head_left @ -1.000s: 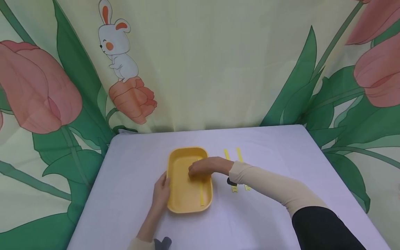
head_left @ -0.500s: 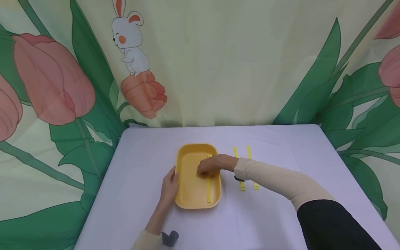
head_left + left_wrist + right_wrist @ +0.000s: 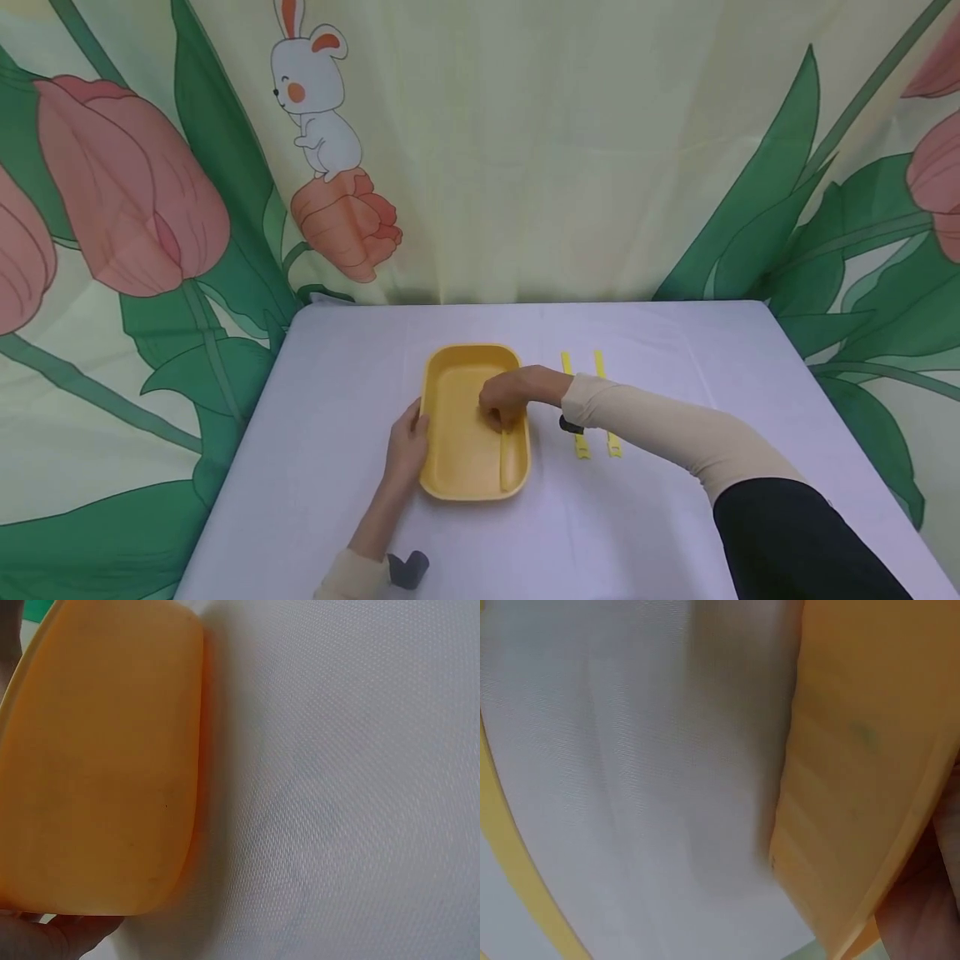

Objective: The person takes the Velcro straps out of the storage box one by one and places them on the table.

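Observation:
A shallow yellow tray (image 3: 457, 454) with rounded corners sits on the white-covered table. My left hand (image 3: 407, 446) grips its left rim, thumb over the edge; in the left wrist view those fingers (image 3: 60, 937) show beside the tray's outer wall. Inside the tray, toward the right wall, my right hand (image 3: 510, 396) pinches a thin yellow strip (image 3: 503, 467) with curled fingers. The strip's lower part runs toward the near end of the tray and shows narrow, turned on its edge; its far part is hidden by the hand. In the right wrist view the hand (image 3: 922, 915) is partly behind the rim.
Right of the tray, two more yellow strips (image 3: 614, 446) with notched near ends lie roughly parallel, partly under my right forearm. One strip (image 3: 514, 859) crosses the left of the right wrist view. A printed curtain (image 3: 525, 167) hangs behind the table (image 3: 675, 333).
The head view has shifted. My right hand has moved slightly right onto the strip in the tray, and the strip has turned from flat to narrow. My left hand stays on the rim.

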### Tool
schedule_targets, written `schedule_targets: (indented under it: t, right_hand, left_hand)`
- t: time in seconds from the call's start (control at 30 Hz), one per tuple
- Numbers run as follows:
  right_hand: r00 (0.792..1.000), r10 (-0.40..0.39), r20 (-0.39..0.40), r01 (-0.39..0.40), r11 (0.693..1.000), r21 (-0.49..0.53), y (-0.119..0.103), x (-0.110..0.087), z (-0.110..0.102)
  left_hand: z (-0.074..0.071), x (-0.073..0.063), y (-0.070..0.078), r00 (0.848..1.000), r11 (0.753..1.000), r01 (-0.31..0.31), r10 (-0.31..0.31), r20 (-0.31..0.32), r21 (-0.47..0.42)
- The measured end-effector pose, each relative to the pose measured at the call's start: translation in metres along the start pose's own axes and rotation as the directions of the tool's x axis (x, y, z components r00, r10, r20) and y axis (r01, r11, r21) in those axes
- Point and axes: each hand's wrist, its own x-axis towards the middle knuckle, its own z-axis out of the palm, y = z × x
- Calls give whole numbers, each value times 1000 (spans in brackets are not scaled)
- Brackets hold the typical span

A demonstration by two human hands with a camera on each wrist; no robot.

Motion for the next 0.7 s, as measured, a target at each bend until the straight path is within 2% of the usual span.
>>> schedule_targets:
  t: [0.2, 0.33, 0.43, 0.6, 0.7]
  right_hand:
    - [995, -85, -50, 87, 996, 21, -3, -1, -5]
    - [991, -108, -82, 115, 990, 81, -7, -3, -8]
    - [986, -121, -114, 132, 986, 97, -11, -6, -10]
    - [968, -137, -210, 170, 974, 150, -16, -16, -18]
    - [952, -109, -286, 185, 949, 254, -16, -28, -26]
  left_hand:
    - [3, 0, 2, 1000, 1000, 7, -7, -6, 15]
    - [7, 0, 1, 1000, 999, 23, -23, -3, 25]
    - [7, 0, 1, 1000, 1000, 11, -11, -2, 27]
    - [4, 1, -1, 999, 998, -28, 29, -14, 55]
    - [2, 0, -1, 1000, 998, -27, 28, -13, 64]
